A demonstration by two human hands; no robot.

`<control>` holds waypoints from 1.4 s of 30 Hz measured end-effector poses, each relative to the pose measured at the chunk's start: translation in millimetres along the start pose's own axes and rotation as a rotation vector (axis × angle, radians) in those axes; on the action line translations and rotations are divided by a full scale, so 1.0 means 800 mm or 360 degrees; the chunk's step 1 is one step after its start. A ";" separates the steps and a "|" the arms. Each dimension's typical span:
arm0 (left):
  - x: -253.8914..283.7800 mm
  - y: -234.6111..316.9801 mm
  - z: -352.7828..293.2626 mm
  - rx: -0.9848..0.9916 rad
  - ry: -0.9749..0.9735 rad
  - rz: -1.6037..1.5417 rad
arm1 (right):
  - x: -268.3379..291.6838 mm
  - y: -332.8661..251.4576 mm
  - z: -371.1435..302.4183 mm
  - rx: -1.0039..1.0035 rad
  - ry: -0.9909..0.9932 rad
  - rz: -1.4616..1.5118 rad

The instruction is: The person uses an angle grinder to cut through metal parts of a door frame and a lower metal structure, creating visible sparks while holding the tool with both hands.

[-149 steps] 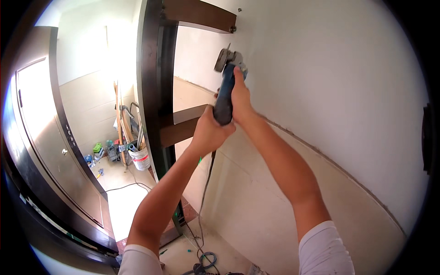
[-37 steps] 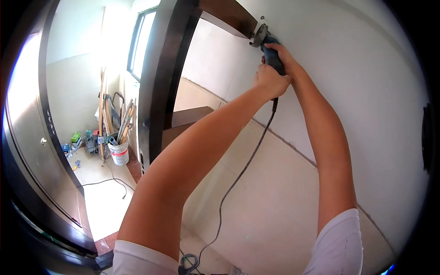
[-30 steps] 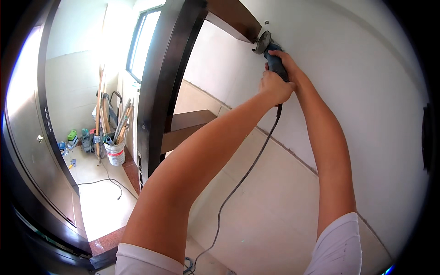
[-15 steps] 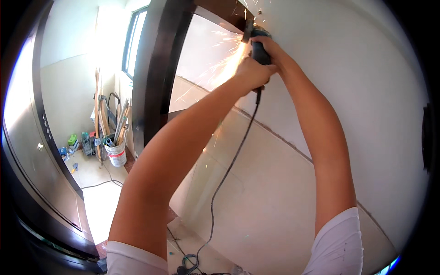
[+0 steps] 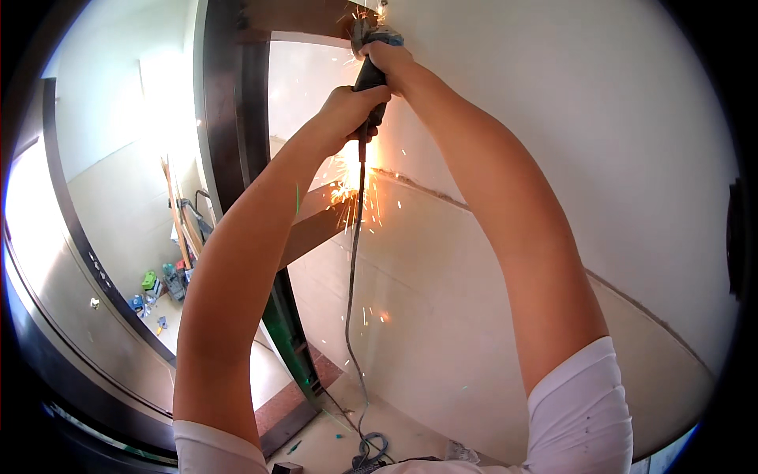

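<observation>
Both arms reach up to an angle grinder [image 5: 370, 77] with a dark body, held high near the top of the view. My left hand [image 5: 346, 112] is wrapped round its rear handle, close to where the cord [image 5: 351, 284] leaves it. Further up, my right hand [image 5: 392, 65] is closed round the front of the body, below the head. The grinder's disc side meets a dark brown frame beam [image 5: 304, 17] near the white wall. Sparks [image 5: 350, 183] stream down behind the cord towards a lower brown beam [image 5: 312, 235]. The exact cutting point is partly hidden.
The cord drops to a coil [image 5: 371, 449] on the floor. A dark upright frame post [image 5: 223, 103] stands left of my hands, with a door [image 5: 95, 316] further left. Beyond lie timber strips [image 5: 175, 209] and tools [image 5: 150, 280]. The wall [image 5: 553, 95] fills the right.
My view has shifted, so hands and grinder appear further left. The long spark stream on the left now falls below the hands, and the lower beam shows more plainly.
</observation>
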State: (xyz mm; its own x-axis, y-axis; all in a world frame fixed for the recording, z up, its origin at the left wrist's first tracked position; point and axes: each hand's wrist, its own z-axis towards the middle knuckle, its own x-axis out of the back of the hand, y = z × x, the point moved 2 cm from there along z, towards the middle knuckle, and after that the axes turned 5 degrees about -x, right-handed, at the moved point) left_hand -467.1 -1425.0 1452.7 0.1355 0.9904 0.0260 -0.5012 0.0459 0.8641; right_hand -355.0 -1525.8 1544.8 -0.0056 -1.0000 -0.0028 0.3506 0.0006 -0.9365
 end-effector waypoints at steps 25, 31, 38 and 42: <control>0.016 -0.011 -0.003 0.0010 -0.0036 0.0174 | -0.006 0.048 0.040 0.0254 0.0070 -0.0087; -0.008 -0.036 -0.037 0.0117 0.0124 0.0214 | 0.009 0.080 -0.020 0.0006 0.0124 -0.0061; -0.004 -0.028 -0.012 0.0020 0.0096 0.0217 | 0.008 0.052 0.000 0.0066 0.0121 -0.0035; -0.001 -0.021 0.001 -0.0005 0.0074 0.0088 | 0.002 0.033 0.017 0.0044 0.0056 -0.0122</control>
State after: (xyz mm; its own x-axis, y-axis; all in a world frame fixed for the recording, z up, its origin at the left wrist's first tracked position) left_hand -457.7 -1426.6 1438.5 0.0676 0.9965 0.0498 -0.5096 -0.0084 0.8604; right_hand -333.0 -1527.6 1524.7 -0.0660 -0.9962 0.0560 0.3734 -0.0767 -0.9245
